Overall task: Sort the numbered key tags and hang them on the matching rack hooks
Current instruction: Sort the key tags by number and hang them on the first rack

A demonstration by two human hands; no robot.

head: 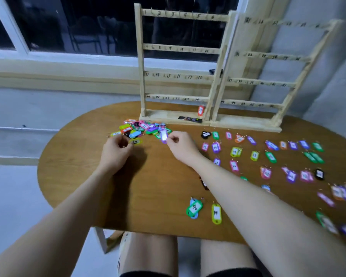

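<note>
Head view showed the right hand (181, 145) pinching a glossy purple oblong tag (163, 136) just before the wooden rack (178, 80); the left hand (116, 151) curled, contents unclear, beside the plastic tag pile (142, 127).

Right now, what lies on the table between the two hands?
In the head view, a yellow key tag lies beside the left hand; from it to the right hand, which pinches a purple key tag, the table is bare.

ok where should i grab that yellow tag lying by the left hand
Pinch the yellow tag by its long edges, coming from above: it lies flat on the table, apart from the pile, right beside the left hand. Its ring is not clear here.
</note>
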